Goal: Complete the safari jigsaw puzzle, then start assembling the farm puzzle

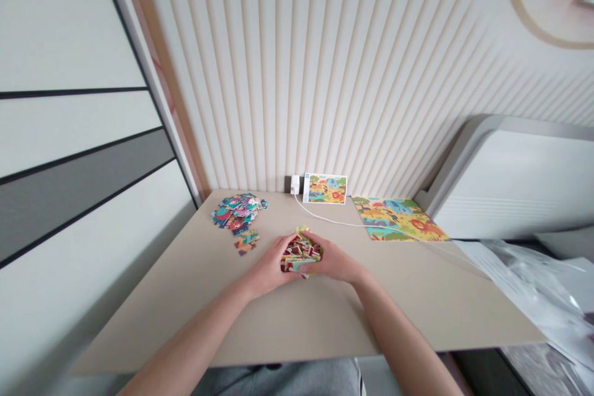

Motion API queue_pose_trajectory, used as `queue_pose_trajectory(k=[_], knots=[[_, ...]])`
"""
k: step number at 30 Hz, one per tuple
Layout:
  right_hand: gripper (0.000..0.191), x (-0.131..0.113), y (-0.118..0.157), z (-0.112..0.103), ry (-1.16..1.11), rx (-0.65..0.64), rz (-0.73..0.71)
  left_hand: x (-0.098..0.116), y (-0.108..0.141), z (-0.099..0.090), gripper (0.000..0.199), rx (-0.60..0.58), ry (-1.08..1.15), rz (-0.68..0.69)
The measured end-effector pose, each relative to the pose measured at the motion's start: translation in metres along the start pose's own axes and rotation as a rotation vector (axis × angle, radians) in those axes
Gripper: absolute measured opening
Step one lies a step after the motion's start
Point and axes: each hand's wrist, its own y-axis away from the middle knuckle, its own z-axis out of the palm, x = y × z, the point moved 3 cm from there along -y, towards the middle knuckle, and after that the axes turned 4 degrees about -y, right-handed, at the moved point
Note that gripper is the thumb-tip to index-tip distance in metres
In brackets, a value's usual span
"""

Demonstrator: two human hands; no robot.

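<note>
Bare forearms are angling inward from the near table (325,328) edge; the left hand (273,266) and right hand (336,260) are curving around the heap of puzzle pieces (301,252), cupping it mid-table, fingertips nearly meeting at its far side.

A: What's covered?
B: The sides of the jigsaw heap (301,252), behind the left hand (273,265) and right hand (338,261). Its prints are too small and jumbled to make out.
A: And the picture card (325,189)?
B: Any lettering is too small to read.
A: What's cut off?
B: The 2 forearms (204,328) and grey trousers (283,380) below, the headboard (529,167) and crumpled clear plastic (533,272) at right, the round wall frame (515,3) above.
</note>
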Motion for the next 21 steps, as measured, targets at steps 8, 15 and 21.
queue_pose_trajectory(k=[8,15,21], knots=[[0.090,-0.007,-0.001,0.003,-0.057,0.005,-0.042,-0.002,0.000,0.001,0.097,0.010,-0.017,-0.004],[0.087,-0.004,-0.002,0.005,-0.068,0.020,-0.051,-0.005,-0.002,0.001,0.096,0.019,-0.017,-0.031],[0.092,0.003,-0.005,0.002,-0.168,0.007,-0.037,0.001,-0.003,0.000,0.093,0.034,0.010,-0.004]])
